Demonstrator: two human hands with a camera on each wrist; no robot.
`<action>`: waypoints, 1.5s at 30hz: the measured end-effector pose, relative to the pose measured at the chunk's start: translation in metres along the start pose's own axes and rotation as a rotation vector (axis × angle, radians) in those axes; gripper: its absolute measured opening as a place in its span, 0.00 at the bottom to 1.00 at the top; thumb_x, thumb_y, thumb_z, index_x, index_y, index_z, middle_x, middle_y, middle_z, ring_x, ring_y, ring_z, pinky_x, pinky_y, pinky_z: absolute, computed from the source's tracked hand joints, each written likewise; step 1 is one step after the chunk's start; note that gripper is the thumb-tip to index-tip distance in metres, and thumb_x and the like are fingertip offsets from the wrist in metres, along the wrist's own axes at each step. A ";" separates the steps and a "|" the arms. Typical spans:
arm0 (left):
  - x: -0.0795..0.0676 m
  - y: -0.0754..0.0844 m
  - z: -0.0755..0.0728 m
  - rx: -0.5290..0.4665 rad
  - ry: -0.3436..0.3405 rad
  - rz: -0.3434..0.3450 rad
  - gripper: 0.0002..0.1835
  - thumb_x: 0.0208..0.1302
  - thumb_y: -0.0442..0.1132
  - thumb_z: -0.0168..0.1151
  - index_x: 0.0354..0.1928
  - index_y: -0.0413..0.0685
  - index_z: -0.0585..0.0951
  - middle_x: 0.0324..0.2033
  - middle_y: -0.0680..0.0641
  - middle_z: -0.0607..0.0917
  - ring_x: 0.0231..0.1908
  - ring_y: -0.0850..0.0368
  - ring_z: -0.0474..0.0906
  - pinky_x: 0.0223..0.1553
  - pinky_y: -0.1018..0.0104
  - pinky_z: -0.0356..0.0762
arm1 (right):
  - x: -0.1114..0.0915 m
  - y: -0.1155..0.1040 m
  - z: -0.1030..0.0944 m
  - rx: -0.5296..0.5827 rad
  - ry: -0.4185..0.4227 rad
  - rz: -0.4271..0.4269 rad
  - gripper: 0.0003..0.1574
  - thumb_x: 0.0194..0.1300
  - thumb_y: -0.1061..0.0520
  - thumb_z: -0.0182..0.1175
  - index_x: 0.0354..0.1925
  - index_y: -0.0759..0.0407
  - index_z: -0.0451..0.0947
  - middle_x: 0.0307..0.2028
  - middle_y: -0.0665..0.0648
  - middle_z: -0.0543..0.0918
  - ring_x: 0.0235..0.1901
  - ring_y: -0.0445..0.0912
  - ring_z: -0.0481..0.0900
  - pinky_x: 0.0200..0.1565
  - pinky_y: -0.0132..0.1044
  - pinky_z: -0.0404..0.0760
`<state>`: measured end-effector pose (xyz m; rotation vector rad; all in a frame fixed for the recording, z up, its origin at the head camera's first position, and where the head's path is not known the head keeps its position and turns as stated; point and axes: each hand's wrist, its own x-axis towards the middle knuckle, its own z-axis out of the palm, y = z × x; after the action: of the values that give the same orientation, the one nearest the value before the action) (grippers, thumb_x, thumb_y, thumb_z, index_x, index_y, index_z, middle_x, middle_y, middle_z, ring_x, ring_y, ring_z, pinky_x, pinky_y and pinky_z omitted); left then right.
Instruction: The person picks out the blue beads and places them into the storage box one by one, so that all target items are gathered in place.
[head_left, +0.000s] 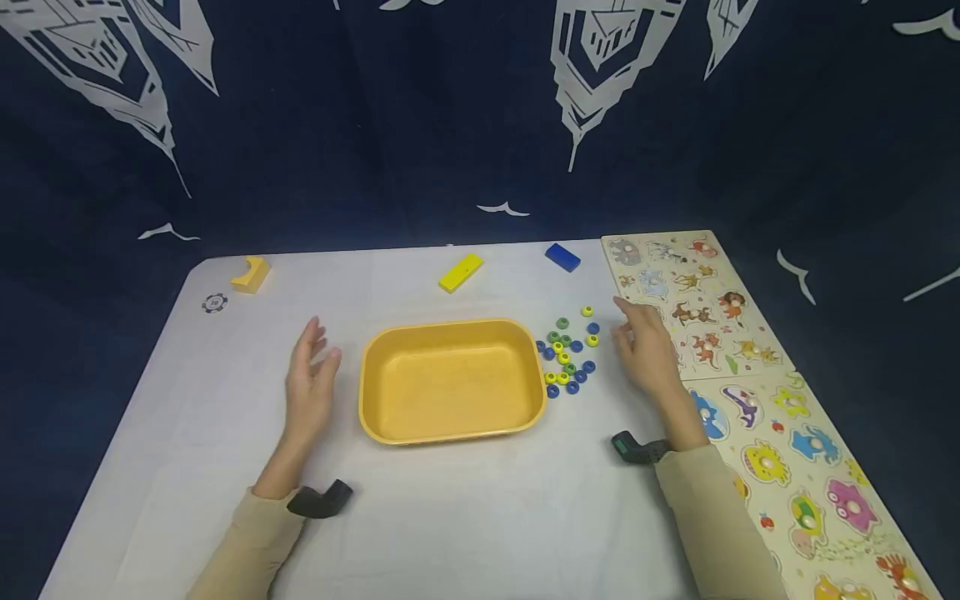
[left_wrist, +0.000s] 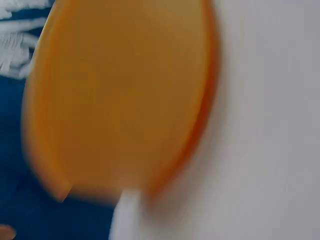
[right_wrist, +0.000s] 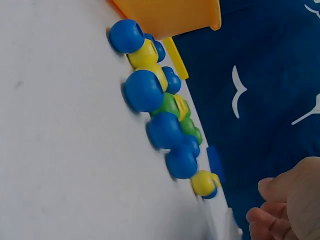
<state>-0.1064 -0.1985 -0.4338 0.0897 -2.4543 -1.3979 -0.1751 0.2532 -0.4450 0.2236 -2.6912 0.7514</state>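
Observation:
A yellow tray (head_left: 453, 383) sits mid-table, its inside bare. My left hand (head_left: 309, 387) is raised to the left of it, fingers apart and holding nothing. In the left wrist view the tray (left_wrist: 125, 100) is blurred, with only a fingertip (left_wrist: 7, 232) at the lower corner. Right of the tray lie several blue, yellow and green beads (head_left: 563, 358). My right hand (head_left: 649, 354), loosely bent and without anything in it, hovers between the beads and an animal puzzle board (head_left: 708, 308). The right wrist view shows that hand (right_wrist: 292, 205) beside the row of beads (right_wrist: 165, 130).
Behind the tray lie a yellow block (head_left: 461, 272) and a blue block (head_left: 562, 257). An arched yellow block (head_left: 251, 274) and a round chip (head_left: 214, 302) are at the far left. A second puzzle board (head_left: 813, 500) runs along the right edge. Dark patterned cloth (head_left: 375, 150) hangs behind.

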 end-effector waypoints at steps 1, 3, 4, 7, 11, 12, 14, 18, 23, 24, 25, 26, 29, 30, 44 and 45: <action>-0.003 0.001 0.008 -0.132 -0.003 -0.025 0.29 0.65 0.44 0.44 0.67 0.54 0.53 0.62 0.42 0.62 0.62 0.48 0.59 0.62 0.50 0.59 | 0.001 0.001 0.004 0.026 -0.017 0.004 0.29 0.59 0.62 0.53 0.60 0.55 0.64 0.48 0.62 0.71 0.39 0.53 0.72 0.38 0.46 0.75; -0.010 0.001 0.023 -0.345 -0.015 -0.086 0.27 0.66 0.41 0.42 0.66 0.54 0.54 0.61 0.44 0.64 0.60 0.50 0.62 0.60 0.56 0.63 | 0.005 0.003 0.011 0.064 -0.050 0.010 0.26 0.58 0.65 0.52 0.57 0.57 0.67 0.43 0.62 0.74 0.37 0.52 0.71 0.37 0.46 0.73; -0.013 0.001 0.029 -0.433 -0.022 -0.113 0.26 0.66 0.40 0.41 0.66 0.52 0.54 0.60 0.44 0.64 0.59 0.51 0.62 0.60 0.58 0.63 | 0.006 0.003 0.014 0.077 -0.068 0.014 0.25 0.58 0.65 0.51 0.56 0.58 0.69 0.42 0.62 0.74 0.37 0.52 0.71 0.37 0.45 0.73; -0.021 0.000 0.041 -0.645 -0.034 -0.171 0.25 0.66 0.37 0.38 0.66 0.49 0.56 0.61 0.44 0.64 0.60 0.51 0.61 0.60 0.59 0.63 | 0.010 0.005 0.021 0.078 -0.133 0.048 0.23 0.58 0.64 0.51 0.54 0.58 0.71 0.41 0.61 0.75 0.35 0.51 0.70 0.36 0.42 0.72; -0.026 -0.001 0.048 -0.847 -0.043 -0.181 0.25 0.64 0.29 0.34 0.64 0.44 0.59 0.63 0.42 0.61 0.62 0.51 0.59 0.62 0.56 0.59 | 0.012 0.006 0.027 0.060 -0.199 0.101 0.20 0.60 0.62 0.51 0.52 0.57 0.72 0.42 0.60 0.75 0.34 0.49 0.70 0.35 0.40 0.72; -0.027 -0.001 0.049 -0.874 -0.048 -0.176 0.25 0.63 0.27 0.33 0.64 0.43 0.59 0.63 0.42 0.60 0.62 0.51 0.58 0.63 0.56 0.59 | 0.012 0.006 0.028 0.056 -0.205 0.109 0.19 0.60 0.62 0.51 0.51 0.57 0.73 0.43 0.60 0.75 0.34 0.49 0.70 0.35 0.40 0.72; -0.028 -0.002 0.050 -0.908 -0.054 -0.168 0.27 0.60 0.24 0.31 0.63 0.41 0.60 0.63 0.42 0.60 0.63 0.52 0.57 0.63 0.56 0.59 | 0.012 0.006 0.028 0.050 -0.210 0.120 0.18 0.60 0.62 0.52 0.50 0.58 0.74 0.42 0.59 0.75 0.35 0.49 0.70 0.35 0.40 0.72; -0.029 -0.003 0.050 -0.933 -0.055 -0.171 0.29 0.57 0.22 0.30 0.63 0.40 0.59 0.63 0.43 0.62 0.62 0.49 0.58 0.62 0.56 0.61 | 0.012 0.006 0.029 0.021 -0.199 0.125 0.16 0.60 0.60 0.53 0.48 0.58 0.74 0.39 0.58 0.75 0.33 0.48 0.70 0.33 0.39 0.72; -0.029 -0.002 0.051 -0.917 -0.015 -0.199 0.29 0.58 0.22 0.31 0.63 0.41 0.61 0.62 0.43 0.63 0.62 0.51 0.58 0.63 0.56 0.59 | 0.012 -0.015 0.020 0.015 -0.100 0.095 0.16 0.59 0.55 0.56 0.46 0.57 0.74 0.32 0.55 0.75 0.28 0.46 0.70 0.28 0.35 0.69; -0.029 -0.001 0.051 -0.913 -0.007 -0.202 0.28 0.58 0.22 0.31 0.63 0.40 0.61 0.62 0.42 0.63 0.62 0.51 0.59 0.63 0.56 0.59 | 0.012 -0.026 0.018 0.040 -0.075 0.076 0.16 0.58 0.55 0.56 0.45 0.58 0.74 0.31 0.54 0.75 0.27 0.45 0.69 0.26 0.35 0.69; -0.029 0.000 0.050 -0.911 0.000 -0.203 0.28 0.58 0.22 0.31 0.63 0.40 0.61 0.62 0.41 0.63 0.62 0.50 0.59 0.63 0.55 0.58 | 0.013 -0.038 0.016 0.067 -0.057 0.052 0.16 0.58 0.54 0.57 0.45 0.58 0.74 0.31 0.54 0.76 0.26 0.45 0.69 0.26 0.34 0.69; -0.029 0.001 0.049 -0.906 0.004 -0.203 0.28 0.58 0.21 0.31 0.62 0.39 0.61 0.61 0.40 0.63 0.62 0.49 0.59 0.63 0.54 0.58 | 0.013 -0.051 0.014 0.097 -0.046 0.024 0.16 0.57 0.54 0.58 0.44 0.58 0.75 0.30 0.53 0.76 0.26 0.44 0.69 0.25 0.33 0.69; -0.030 0.008 0.047 -0.915 0.006 -0.196 0.28 0.58 0.21 0.30 0.63 0.36 0.59 0.61 0.37 0.62 0.62 0.45 0.58 0.63 0.50 0.56 | 0.012 -0.097 0.015 0.188 -0.069 -0.072 0.14 0.55 0.54 0.60 0.42 0.57 0.76 0.29 0.52 0.77 0.24 0.43 0.68 0.24 0.32 0.70; -0.030 0.010 0.046 -0.914 0.004 -0.194 0.28 0.58 0.21 0.29 0.63 0.35 0.59 0.61 0.37 0.61 0.62 0.45 0.57 0.63 0.50 0.55 | 0.012 -0.113 0.017 0.212 -0.097 -0.098 0.14 0.55 0.54 0.60 0.41 0.56 0.76 0.28 0.51 0.77 0.24 0.42 0.68 0.24 0.32 0.70; -0.028 0.003 0.050 -0.899 0.043 -0.161 0.28 0.56 0.20 0.30 0.61 0.32 0.60 0.59 0.36 0.64 0.60 0.48 0.61 0.60 0.63 0.66 | -0.008 -0.239 0.100 0.110 -0.527 -0.310 0.08 0.54 0.49 0.59 0.34 0.48 0.76 0.23 0.41 0.75 0.25 0.35 0.71 0.23 0.26 0.70; -0.029 0.004 0.050 -0.898 0.046 -0.157 0.28 0.55 0.20 0.30 0.61 0.31 0.60 0.59 0.36 0.64 0.60 0.47 0.61 0.61 0.61 0.64 | -0.010 -0.241 0.104 0.092 -0.545 -0.312 0.07 0.54 0.50 0.59 0.34 0.48 0.76 0.22 0.41 0.75 0.25 0.35 0.71 0.22 0.26 0.69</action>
<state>-0.0939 -0.1490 -0.4610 0.1037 -1.5986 -2.3773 -0.1378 -0.0056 -0.4178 0.9721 -3.0004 0.8048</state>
